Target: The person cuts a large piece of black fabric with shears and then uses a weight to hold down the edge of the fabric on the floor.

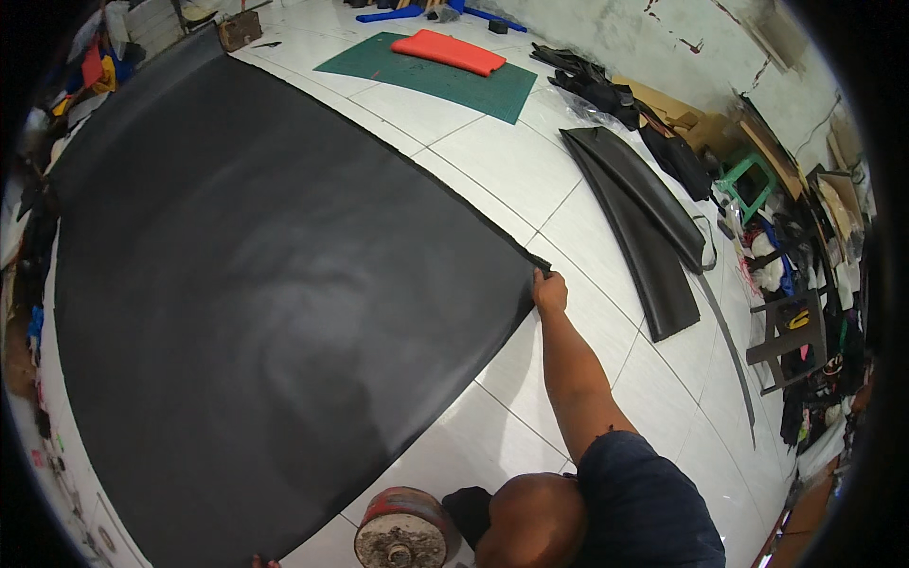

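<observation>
A large black sheet (pixel 265 284) of leather-like material lies spread flat over the white tiled floor (pixel 492 161). It fills the left and middle of the view. My right hand (pixel 549 291) reaches forward on a straight arm and pinches the sheet's right corner. Of my left hand (pixel 258 561) only fingertips show at the bottom edge, touching the sheet's near corner. Its grip is hidden.
A round red-rimmed weight (pixel 402 530) stands near me by the sheet's near edge. Long black curved pieces (pixel 644 227) lie to the right. A green cutting mat (pixel 426 71) with a red-orange pad (pixel 450 50) lies at the back. A green stool (pixel 748 180) and clutter line the right wall.
</observation>
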`<state>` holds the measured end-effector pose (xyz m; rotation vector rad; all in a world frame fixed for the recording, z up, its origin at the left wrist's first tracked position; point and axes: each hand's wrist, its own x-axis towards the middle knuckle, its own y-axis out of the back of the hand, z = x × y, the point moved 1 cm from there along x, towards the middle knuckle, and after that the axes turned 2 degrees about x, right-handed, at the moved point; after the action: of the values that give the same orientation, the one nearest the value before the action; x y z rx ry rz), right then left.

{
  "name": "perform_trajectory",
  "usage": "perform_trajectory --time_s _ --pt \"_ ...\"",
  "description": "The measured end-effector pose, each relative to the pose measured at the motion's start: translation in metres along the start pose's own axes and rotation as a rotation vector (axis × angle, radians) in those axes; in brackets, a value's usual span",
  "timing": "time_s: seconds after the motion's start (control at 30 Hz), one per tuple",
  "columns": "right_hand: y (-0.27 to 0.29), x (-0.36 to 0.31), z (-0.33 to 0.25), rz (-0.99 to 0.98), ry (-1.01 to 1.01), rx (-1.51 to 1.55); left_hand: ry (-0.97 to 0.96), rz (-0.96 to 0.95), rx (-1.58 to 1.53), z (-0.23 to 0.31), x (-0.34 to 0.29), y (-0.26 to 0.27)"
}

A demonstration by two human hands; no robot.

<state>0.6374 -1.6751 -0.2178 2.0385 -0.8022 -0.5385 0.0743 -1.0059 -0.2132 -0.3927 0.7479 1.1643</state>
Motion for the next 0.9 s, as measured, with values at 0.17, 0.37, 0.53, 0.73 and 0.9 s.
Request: perform_trajectory --time_s 0.17,0.37,0.53,0.73,0.9 --pt "0.000 0.010 0.003 0.008 0.037 0.055 -0.028 0.078 0.048 -0.003 0.005 0.007" --pt "0.000 0.013 0.014 0.084 -0.019 0.146 -0.080 0.094 0.096 0.013 -0.035 -0.032" --pt "-0.003 0.018 0.007 -0.014 0.063 0.156 -0.044 0.094 0.079 0.003 -0.015 -0.003" --pt "-0.001 0.048 0.023 -0.054 0.164 -0.063 -0.057 0.098 0.096 0.006 -0.026 -0.018" --pt "-0.004 0.057 0.022 -0.020 0.274 -0.111 -0.052 0.080 0.118 0.016 -0.042 -0.039"
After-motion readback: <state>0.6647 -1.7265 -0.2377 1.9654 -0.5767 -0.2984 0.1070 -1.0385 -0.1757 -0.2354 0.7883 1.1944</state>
